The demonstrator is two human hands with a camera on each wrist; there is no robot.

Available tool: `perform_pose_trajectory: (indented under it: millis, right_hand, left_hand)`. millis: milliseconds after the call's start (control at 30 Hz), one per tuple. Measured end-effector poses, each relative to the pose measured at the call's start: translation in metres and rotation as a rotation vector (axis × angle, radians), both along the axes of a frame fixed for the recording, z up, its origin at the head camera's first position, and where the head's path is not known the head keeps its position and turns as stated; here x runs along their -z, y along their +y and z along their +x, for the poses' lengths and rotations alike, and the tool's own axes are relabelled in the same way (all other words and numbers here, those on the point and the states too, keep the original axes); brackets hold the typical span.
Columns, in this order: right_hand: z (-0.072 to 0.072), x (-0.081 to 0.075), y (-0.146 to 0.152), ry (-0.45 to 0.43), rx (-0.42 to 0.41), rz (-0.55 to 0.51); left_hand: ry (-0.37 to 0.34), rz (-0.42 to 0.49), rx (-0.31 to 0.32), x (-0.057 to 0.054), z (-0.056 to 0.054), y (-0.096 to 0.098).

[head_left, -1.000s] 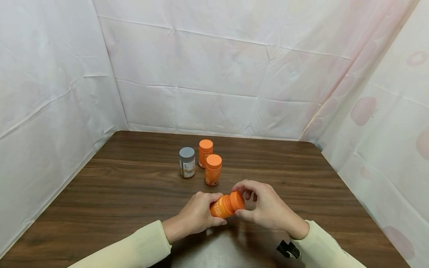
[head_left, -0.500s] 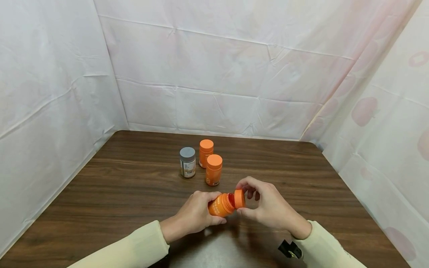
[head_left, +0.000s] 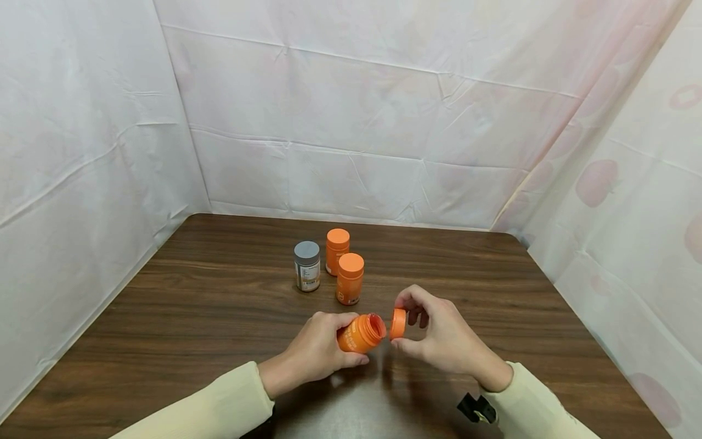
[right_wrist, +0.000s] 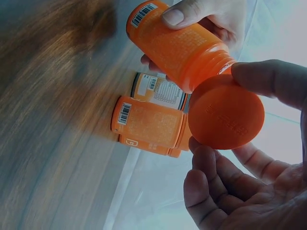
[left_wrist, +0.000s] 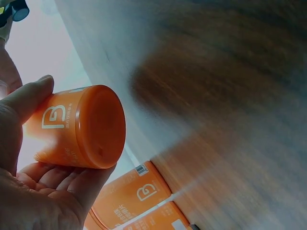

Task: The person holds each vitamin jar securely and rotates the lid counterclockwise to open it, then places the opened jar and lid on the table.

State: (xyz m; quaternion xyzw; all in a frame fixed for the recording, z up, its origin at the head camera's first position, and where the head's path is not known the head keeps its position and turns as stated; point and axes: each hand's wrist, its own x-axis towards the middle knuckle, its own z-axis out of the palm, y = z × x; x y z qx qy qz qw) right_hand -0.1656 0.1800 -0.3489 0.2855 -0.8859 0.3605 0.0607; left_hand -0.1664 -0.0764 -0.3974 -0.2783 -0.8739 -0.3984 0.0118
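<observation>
In the head view my left hand (head_left: 315, 347) grips an orange pill bottle (head_left: 359, 335), tilted with its uncapped mouth toward the right. The bottle's round base (left_wrist: 101, 127) faces the left wrist camera, with my thumb on one side and fingers on the other. My right hand (head_left: 444, 335) pinches the orange cap (head_left: 398, 324) between thumb and fingers, a small gap from the bottle's threaded mouth. In the right wrist view the cap's flat top (right_wrist: 226, 115) shows, and the remaining fingers (right_wrist: 204, 187) curl loosely below it. The bottle's contents cannot be made out.
Two capped orange bottles, a nearer one (head_left: 350, 280) and a farther one (head_left: 336, 251), stand upright beyond my hands. Left of them is a bottle with a grey cap (head_left: 307, 266). The brown wooden table (head_left: 219, 305) is bordered by pale hanging sheets (head_left: 356, 110).
The cap has come off the bottle and moved right with my right hand. My left hand has drawn the bottle slightly left, baring its mouth. The standing bottles stay put.
</observation>
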Motion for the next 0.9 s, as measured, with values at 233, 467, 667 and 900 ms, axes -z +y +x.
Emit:
perform_pose_trajectory:
  millis: [233, 467, 667, 900]
  right_hand:
    - [0.0004, 0.0017, -0.0005, -0.017, 0.03, -0.024]
    - [-0.0005, 0.0054, 0.0004, -0.027, 0.05, -0.03]
    - [-0.0015, 0.0058, 0.0014, -0.029, 0.048, -0.047]
    - [-0.0024, 0.0055, 0.0023, -0.049, 0.058, -0.046]
  left_hand:
    - [0.007, -0.004, -0.008, 0.0007, 0.0011, -0.0013]
    - [0.01, -0.009, -0.013, 0.0027, 0.0003, -0.0029]
    - [0.002, -0.014, -0.019, 0.0035, -0.0009, -0.0051]
    - [0.002, -0.025, -0.029, 0.0029, -0.0011, -0.0065]
